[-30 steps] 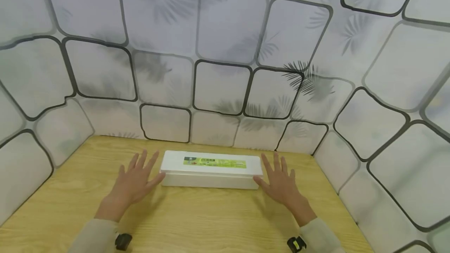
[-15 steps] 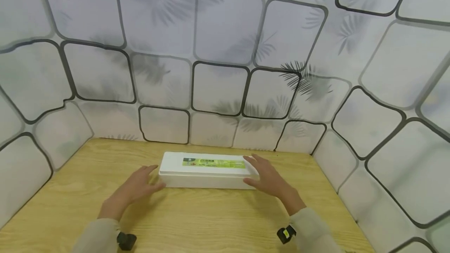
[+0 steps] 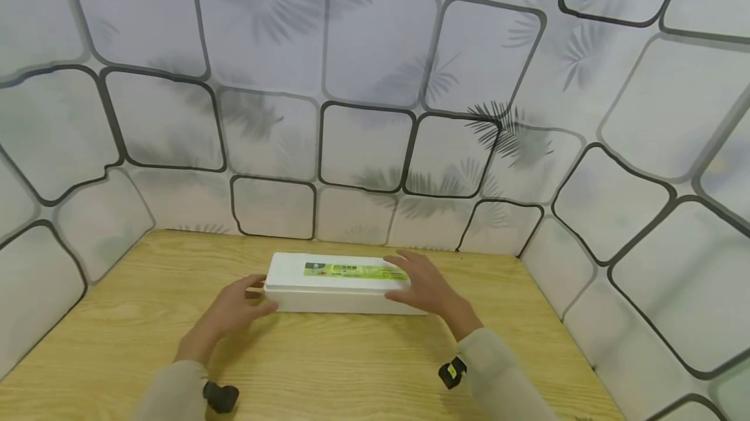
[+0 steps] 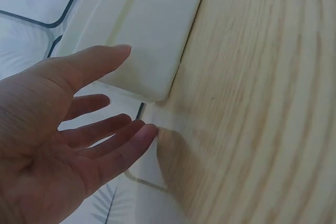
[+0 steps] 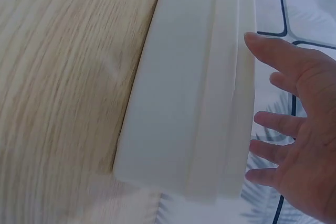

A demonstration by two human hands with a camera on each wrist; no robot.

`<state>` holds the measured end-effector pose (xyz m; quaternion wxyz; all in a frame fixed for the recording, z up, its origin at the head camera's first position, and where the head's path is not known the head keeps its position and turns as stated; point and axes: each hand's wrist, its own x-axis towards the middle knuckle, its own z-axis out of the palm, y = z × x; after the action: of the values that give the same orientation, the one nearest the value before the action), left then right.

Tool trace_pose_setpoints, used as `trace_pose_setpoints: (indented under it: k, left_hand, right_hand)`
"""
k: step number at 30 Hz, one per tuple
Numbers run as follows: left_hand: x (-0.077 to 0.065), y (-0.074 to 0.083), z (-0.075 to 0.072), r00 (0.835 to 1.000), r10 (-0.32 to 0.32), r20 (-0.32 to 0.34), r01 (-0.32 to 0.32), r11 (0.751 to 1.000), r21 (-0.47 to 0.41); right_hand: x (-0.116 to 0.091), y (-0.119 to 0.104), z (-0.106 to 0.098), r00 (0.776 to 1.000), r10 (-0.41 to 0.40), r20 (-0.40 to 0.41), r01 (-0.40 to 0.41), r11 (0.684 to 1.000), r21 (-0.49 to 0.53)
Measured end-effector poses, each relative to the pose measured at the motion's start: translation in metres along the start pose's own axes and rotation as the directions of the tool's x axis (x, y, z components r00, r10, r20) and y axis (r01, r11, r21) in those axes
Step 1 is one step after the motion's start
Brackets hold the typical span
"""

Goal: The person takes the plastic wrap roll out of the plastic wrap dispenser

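Observation:
A long white lidded box (image 3: 346,300) lies lengthwise on the wooden table, with a green and yellow label (image 3: 346,271) along its lid. My left hand (image 3: 231,307) is at the box's left end, thumb by the front corner, fingers behind it and slightly bent. In the left wrist view that hand (image 4: 58,145) has its fingers spread around the box's end without gripping it. Over the right part of the lid is my right hand (image 3: 428,287), covering the label's right tip. The right wrist view shows this hand's (image 5: 310,140) extended fingers along the lid's edge.
The wooden table (image 3: 328,362) ends at a wall covering (image 3: 369,154) with dark outlined squares and leaf prints, which also rises on the left and right. Each wrist wears a dark strapped device (image 3: 221,397) beneath a pale sleeve (image 3: 498,375).
My right hand has moved left from beside the box's right end to over its lid. My left hand's spread fingers have bent and lowered near the left end. The box has stayed in place.

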<state>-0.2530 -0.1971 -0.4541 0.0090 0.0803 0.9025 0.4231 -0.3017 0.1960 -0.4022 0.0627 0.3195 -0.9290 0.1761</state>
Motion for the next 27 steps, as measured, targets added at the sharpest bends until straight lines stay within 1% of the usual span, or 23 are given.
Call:
trace_pose_setpoints:
  k: [6, 11, 15, 19, 22, 27]
  left_hand:
    - [0.004, -0.006, 0.005, 1.0, -0.008, -0.002, 0.007, 0.998, -0.059]
    - [0.004, -0.005, 0.006, 1.0, -0.004, -0.007, 0.003, 0.993, -0.12]
    - [0.004, -0.003, 0.007, 1.0, 0.007, -0.015, -0.009, 0.987, -0.158]
    - [0.003, -0.002, 0.008, 1.0, -0.006, -0.015, 0.003, 0.979, -0.206]
    - [0.003, -0.001, 0.008, 1.0, -0.019, -0.016, 0.015, 0.975, -0.221]
    - [0.004, -0.004, 0.009, 0.999, -0.026, -0.022, 0.02, 0.971, -0.238]
  right_hand:
    - [0.013, -0.005, 0.004, 0.999, -0.05, -0.008, 0.05, 0.998, -0.025]
    - [0.021, -0.01, 0.007, 0.995, -0.095, -0.017, 0.095, 0.995, -0.032]
    - [0.025, -0.013, 0.009, 0.997, -0.083, 0.001, 0.083, 0.996, -0.025]
    - [0.027, -0.014, 0.011, 0.997, -0.066, 0.039, 0.065, 0.998, 0.024]
    - [0.027, -0.016, 0.011, 0.996, -0.07, 0.057, 0.067, 0.996, 0.052]
    - [0.03, -0.016, 0.014, 0.994, -0.097, 0.049, 0.097, 0.995, 0.01]
